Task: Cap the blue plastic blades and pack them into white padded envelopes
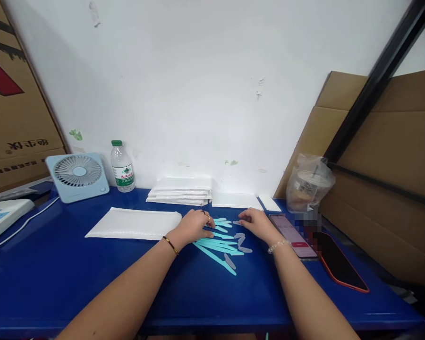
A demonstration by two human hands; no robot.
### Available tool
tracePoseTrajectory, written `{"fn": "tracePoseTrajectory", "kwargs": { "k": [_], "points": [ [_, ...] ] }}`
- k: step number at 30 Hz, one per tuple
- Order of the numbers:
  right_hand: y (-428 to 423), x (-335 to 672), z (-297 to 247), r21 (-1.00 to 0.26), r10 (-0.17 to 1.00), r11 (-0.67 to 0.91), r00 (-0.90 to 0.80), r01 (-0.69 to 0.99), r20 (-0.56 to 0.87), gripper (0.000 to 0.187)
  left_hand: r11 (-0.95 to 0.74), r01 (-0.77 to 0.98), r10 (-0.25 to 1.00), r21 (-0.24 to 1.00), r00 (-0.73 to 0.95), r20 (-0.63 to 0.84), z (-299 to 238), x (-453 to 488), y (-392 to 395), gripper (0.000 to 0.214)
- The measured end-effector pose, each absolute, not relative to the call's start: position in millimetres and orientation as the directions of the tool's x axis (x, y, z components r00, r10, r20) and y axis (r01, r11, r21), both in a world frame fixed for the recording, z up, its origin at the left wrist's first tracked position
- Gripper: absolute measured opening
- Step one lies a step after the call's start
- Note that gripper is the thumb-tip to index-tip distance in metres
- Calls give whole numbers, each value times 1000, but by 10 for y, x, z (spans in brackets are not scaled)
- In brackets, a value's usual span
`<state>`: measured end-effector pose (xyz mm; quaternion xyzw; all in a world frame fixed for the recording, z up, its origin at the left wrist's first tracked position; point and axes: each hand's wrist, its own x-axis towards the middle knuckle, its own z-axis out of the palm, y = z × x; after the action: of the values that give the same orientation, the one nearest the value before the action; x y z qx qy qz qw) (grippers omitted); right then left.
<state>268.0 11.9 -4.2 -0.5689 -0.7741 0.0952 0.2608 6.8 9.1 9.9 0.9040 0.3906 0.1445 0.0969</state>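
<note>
Several thin teal sticks with grey tips (pixel 217 245) lie fanned out on the blue table (pixel 74 274). My left hand (pixel 194 226) rests on their left ends, fingers curled and pressed together over them; it wears a ring and a dark bracelet. My right hand (pixel 257 223) lies just right of the pile, fingers bent down near a small grey piece (pixel 238 223) that it touches or pinches. A bead bracelet is on that wrist. A white padded envelope (pixel 134 223) lies flat to the left of my left hand.
A stack of white padded envelopes (pixel 180 191) and flat white sheets (pixel 235 200) sit by the wall. A small blue fan (pixel 78 175) and a water bottle (pixel 122 166) stand at back left. Two phones (pixel 293 234) (pixel 342 264) and a bagged drink cup (pixel 308 184) are at right, beside cardboard boxes (pixel 393 165).
</note>
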Motion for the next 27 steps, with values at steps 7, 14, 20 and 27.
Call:
{"fn": "tracePoseTrajectory", "kwargs": {
  "k": [7, 14, 20, 27],
  "points": [
    [130, 2591, -108, -297, 938, 314, -247, 902, 241, 7, -725, 668, 689, 169, 700, 187, 34, 143, 85, 12],
    [95, 2590, -58, -545, 921, 387, -286, 744, 265, 13, -660, 739, 742, 134, 612, 274, 64, 127, 99, 18],
    [-6, 2572, 83, -690, 912, 410, -287, 597, 294, 31, -628, 744, 769, 227, 548, 330, 94, 48, 157, 23],
    [-31, 2469, 60, -660, 892, 452, -328, 600, 311, 26, -637, 729, 766, 252, 561, 313, 100, 89, 124, 24]
  ]
}}
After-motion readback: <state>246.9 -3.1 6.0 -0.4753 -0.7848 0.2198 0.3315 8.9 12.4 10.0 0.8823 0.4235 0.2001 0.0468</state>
